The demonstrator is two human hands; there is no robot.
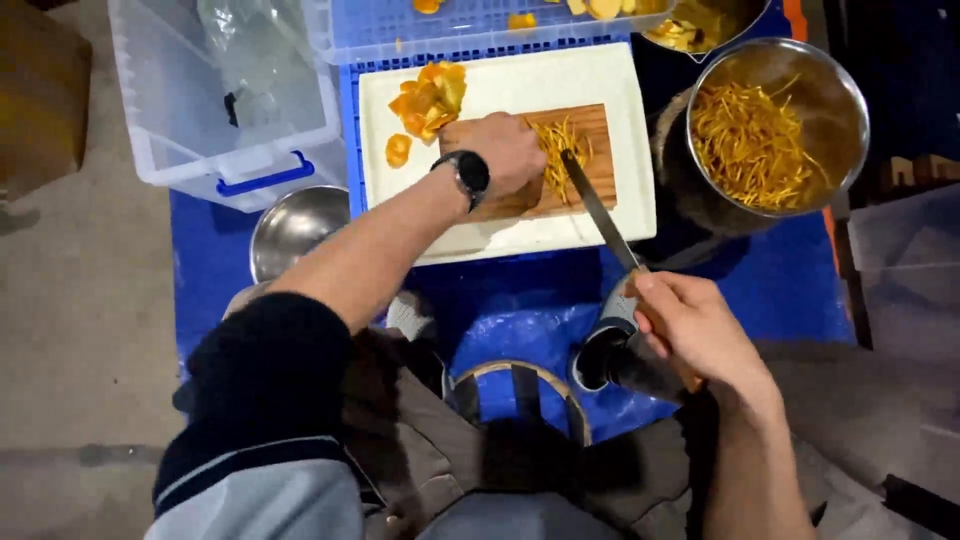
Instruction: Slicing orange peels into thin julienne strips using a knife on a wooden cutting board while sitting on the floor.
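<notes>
My left hand (508, 148), with a black watch on the wrist, presses down on the wooden cutting board (592, 190), beside a small heap of thin orange strips (560, 140). My right hand (690, 325) grips the handle of a long knife (598, 208); its blade points up over the board's right part, near the strips. The board lies on a white tray (630, 215). A pile of orange peel pieces (428, 98) sits at the tray's upper left.
A steel bowl (845, 110) full of orange strips stands to the right. An empty steel bowl (292, 228) is at the left, beside a clear plastic box (180, 110). A blue crate (480, 30) with peel lies behind. A blue sheet (770, 290) covers the work surface.
</notes>
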